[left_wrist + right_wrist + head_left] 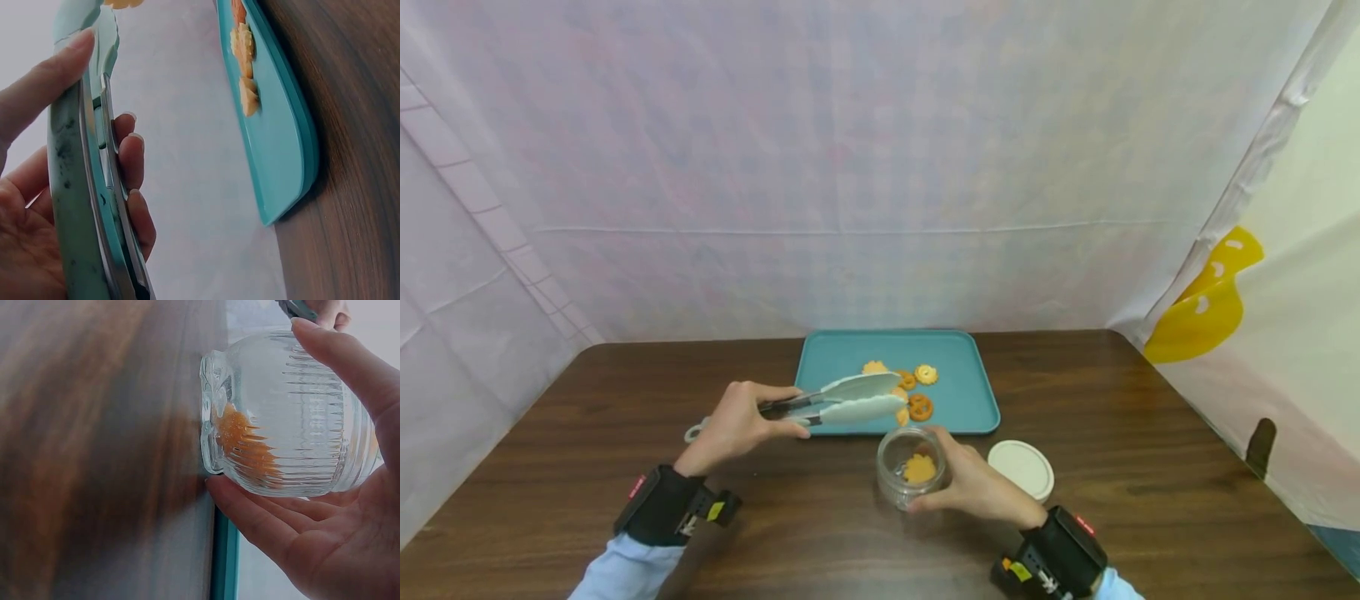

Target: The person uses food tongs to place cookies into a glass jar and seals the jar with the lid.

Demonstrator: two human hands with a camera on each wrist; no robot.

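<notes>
Glass first: nearest us, our right hand point(977, 487) cups the ribbed glass jar point(912, 467), thumb and fingers point(250, 515) curled round its wall, one orange biscuit point(919, 469) lying at its bottom. The jar rests on the dark wooden bench point(1150, 467), and its white lid point(1021, 467) lies just beside the hand.

Our left hand point(737, 423) grips the pale tongs point(842, 400), fingers point(134, 156) clenched on the arms so the tips stand nearly together; whether they pinch a biscuit we cannot tell.

Beyond, the tips hover over the near edge of the teal tray point(970, 375), among the loose biscuits point(917, 392) and just behind the jar's mouth.

Judgement: squeeze gently so the biscuit does not crack, keep the jar steady and upright, and bring the tips squarely over the mouth before loosening.
</notes>
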